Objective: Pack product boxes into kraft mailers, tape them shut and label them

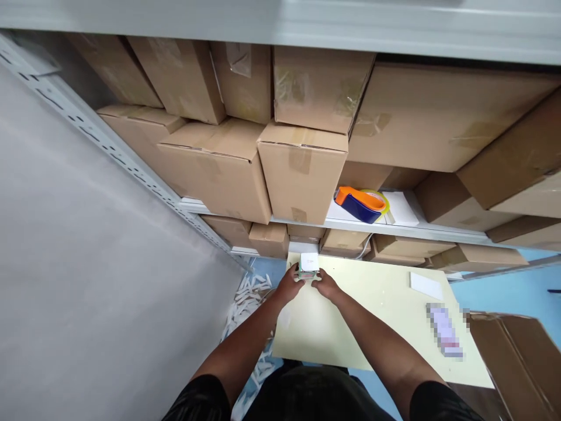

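Observation:
A small stack of white cards or a little white-topped box (pixel 309 262) sits at the far left end of the pale table (pixel 350 316); its exact kind is too small to make out. My left hand (pixel 290 285) grips its left side, fingers curled round the edge. From the right, my right hand (pixel 326 285) closes on the opposite side. Greenish and pinkish edges show below the white top, between the two hands. Both forearms reach forward over the table.
Cardboard boxes (pixel 302 175) fill the metal shelf ahead. An orange and blue tape dispenser (pixel 360 204) lies on its ledge. A white pad (pixel 426 285) and a blurred-out item (pixel 444 330) lie on the table's right. White paper strips (pixel 252 298) litter the floor left; an open carton (pixel 517 362) stands right.

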`<state>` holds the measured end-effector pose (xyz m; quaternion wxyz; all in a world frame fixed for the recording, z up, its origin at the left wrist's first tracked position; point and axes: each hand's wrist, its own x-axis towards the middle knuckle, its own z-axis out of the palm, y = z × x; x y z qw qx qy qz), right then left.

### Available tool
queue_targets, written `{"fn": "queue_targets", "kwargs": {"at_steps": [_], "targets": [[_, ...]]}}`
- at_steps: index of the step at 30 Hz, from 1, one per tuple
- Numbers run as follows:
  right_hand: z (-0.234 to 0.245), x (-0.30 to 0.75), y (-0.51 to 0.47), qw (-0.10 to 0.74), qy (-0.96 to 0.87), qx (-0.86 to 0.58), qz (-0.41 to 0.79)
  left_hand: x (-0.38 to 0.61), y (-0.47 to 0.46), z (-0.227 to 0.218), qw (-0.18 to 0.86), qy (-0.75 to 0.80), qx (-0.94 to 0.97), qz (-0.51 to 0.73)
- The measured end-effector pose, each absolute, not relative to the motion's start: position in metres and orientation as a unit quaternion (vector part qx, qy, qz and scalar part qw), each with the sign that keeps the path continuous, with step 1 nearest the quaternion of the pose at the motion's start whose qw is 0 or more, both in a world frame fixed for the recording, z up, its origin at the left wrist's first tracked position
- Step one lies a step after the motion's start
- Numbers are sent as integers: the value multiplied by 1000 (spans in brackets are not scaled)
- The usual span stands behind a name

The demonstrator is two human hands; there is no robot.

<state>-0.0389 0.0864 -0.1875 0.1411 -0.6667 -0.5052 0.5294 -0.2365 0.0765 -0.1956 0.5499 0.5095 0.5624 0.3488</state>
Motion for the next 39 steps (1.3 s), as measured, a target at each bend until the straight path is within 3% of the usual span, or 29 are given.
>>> {"fn": "queue_targets", "kwargs": {"at_steps": [12,22,26,32,35,39], "targets": [[-190,85,-37,143,-467,-676,552,-232,-18,-191,496,695,440,277],[-170,229,-60,156,-527,-652,522,-101,-118,-158,469,733,407,280],[-115,245,-18,210,-621,-611,443,-67,-127,-131,421,711,487,285],[39,192,101,333,-793,-486,155,-56,-155,-111,398,715,504,275],[92,153,156,288,-818,-496,45,-60,-181,-112,378,721,522,256],[105,116,196,150,-828,-539,18,-75,-219,-116,350,742,532,211]]}}
